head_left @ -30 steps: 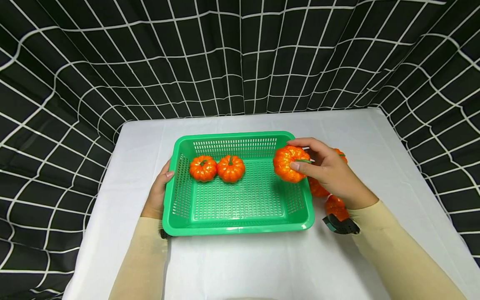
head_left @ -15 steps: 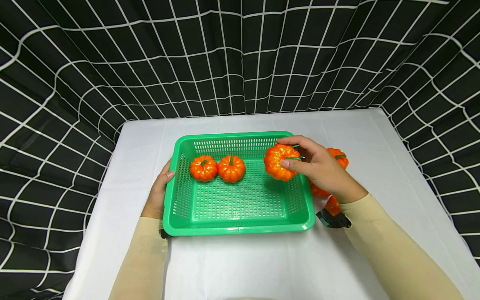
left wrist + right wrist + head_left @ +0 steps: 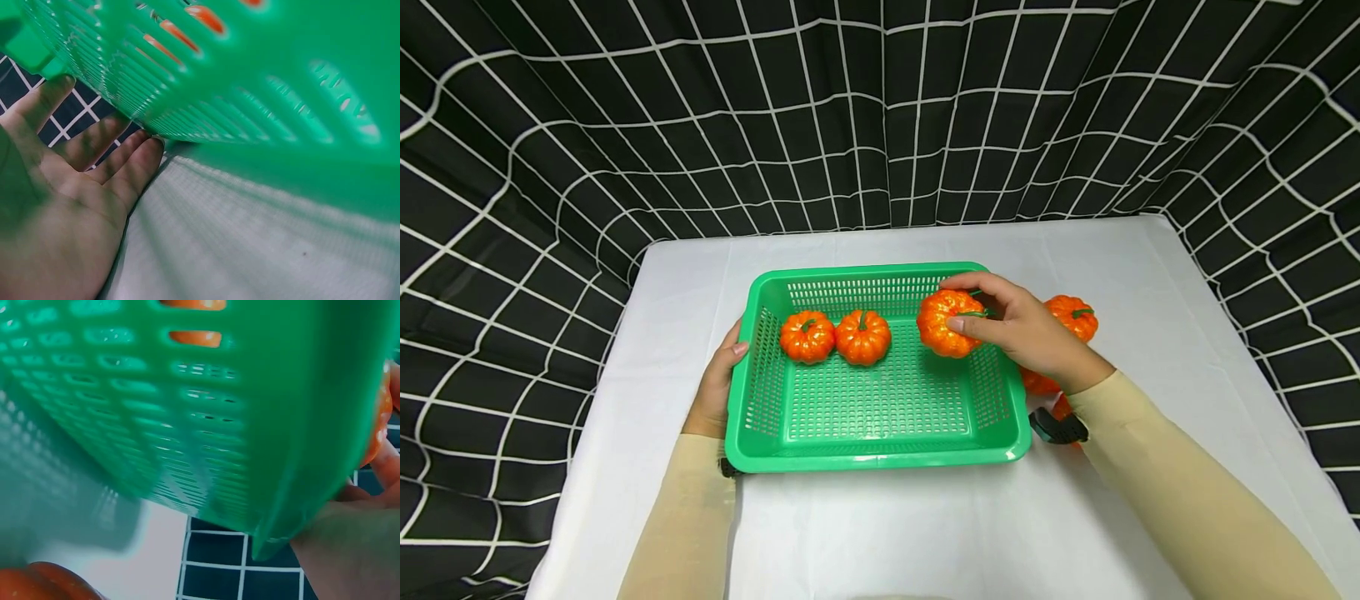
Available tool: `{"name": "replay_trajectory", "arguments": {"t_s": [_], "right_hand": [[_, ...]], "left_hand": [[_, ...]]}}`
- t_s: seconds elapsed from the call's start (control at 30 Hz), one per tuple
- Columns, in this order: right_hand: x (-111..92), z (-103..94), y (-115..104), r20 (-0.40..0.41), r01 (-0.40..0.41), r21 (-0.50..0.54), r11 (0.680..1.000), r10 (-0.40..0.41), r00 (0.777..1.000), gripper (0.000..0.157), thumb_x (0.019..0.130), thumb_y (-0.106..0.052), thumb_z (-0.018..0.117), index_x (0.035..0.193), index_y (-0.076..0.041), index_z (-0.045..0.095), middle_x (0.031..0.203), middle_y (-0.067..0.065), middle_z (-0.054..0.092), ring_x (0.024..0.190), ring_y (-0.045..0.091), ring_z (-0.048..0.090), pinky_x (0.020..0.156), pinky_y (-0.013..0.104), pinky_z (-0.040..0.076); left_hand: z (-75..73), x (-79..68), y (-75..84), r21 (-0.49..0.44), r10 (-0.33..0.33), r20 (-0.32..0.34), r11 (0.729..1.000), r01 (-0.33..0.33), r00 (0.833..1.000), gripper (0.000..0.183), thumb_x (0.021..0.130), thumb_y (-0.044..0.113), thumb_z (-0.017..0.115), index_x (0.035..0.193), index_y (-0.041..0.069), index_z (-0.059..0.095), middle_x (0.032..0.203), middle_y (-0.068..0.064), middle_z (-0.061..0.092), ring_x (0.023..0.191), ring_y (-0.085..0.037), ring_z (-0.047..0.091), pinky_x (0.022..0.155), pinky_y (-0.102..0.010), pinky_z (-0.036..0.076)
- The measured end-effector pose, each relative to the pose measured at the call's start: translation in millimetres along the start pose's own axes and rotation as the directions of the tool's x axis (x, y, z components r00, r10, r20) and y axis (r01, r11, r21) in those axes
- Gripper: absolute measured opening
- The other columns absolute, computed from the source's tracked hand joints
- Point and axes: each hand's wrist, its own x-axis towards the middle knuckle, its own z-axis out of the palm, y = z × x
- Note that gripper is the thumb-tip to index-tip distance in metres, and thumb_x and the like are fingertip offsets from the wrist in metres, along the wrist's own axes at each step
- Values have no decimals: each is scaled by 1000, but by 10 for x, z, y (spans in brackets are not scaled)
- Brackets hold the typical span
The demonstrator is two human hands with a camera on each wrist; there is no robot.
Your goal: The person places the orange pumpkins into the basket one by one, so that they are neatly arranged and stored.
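Over the right half of the green plastic basket (image 3: 880, 461), my right hand (image 3: 1015, 329) holds an orange toy pumpkin (image 3: 942, 333) with a green stem. Its thumb lies across the front of the pumpkin, and the other fingers reach round the back. Side by side inside the basket, towards its left, sit two more small pumpkins, one left (image 3: 807, 343) and one right (image 3: 862, 343). My left hand (image 3: 715, 387) rests against the basket's left side, thumb at the rim. In the left wrist view its fingers (image 3: 94, 140) are fairly straight, fingertips right at the slotted outer wall.
Right of the basket, partly hidden by my right arm, more pumpkins lie on the white tablecloth (image 3: 880, 533), one (image 3: 1072, 317) farther back and another (image 3: 1037, 382) close to the basket wall. A black cloth (image 3: 880, 117) with white grid lines surrounds the table's back and sides.
My right hand has carried the pumpkin leftward, from the basket's right rim to farther inside. The pumpkin behind that hand shows more fully. My left hand and the basket stay in place.
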Motion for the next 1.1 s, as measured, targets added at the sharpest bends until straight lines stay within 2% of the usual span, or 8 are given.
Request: {"name": "replay_trajectory", "arguments": {"t_s": [0.23,0.4,0.6,0.93,1.1], "right_hand": [[122,43,39,55,13,-84,996,-8,998,45,105,-27,77,148,-20,65,143,2,60,124,27,59,98,40,56],[233,93,40,98,33,-131,991,-20,995,46,105,-27,76,149,-19,64,145,2,60,125,26,59,101,46,55],[366,144,76,121,72,-197,978,-48,991,45,106,-25,75,149,-15,65,149,2,60,132,26,53,109,54,46],[475,204,124,149,39,-333,942,11,989,43,107,-22,70,148,-10,64,151,6,58,135,29,50,113,54,41],[512,254,145,151,16,-434,901,55,987,44,110,-22,65,150,-5,62,150,12,58,137,31,50,115,55,40]], "left_hand": [[9,1,2,8,-1,-4,1000,1,1000,73,101,21,32,175,24,29,165,-17,43,122,-28,62,98,-40,59],[27,5,10,17,7,9,1000,-7,1000,73,102,21,32,175,24,28,169,-16,39,128,-29,59,101,-40,57],[25,5,4,14,8,12,1000,-8,1000,74,101,21,32,175,25,29,168,-14,40,127,-29,59,100,-40,57],[-13,15,11,-5,22,24,1000,-22,999,74,101,20,31,175,21,27,167,-20,39,124,-27,61,98,-39,58],[-10,12,9,-4,17,22,1000,-17,1000,74,101,21,31,175,21,27,167,-21,39,125,-28,60,100,-40,58]]}}
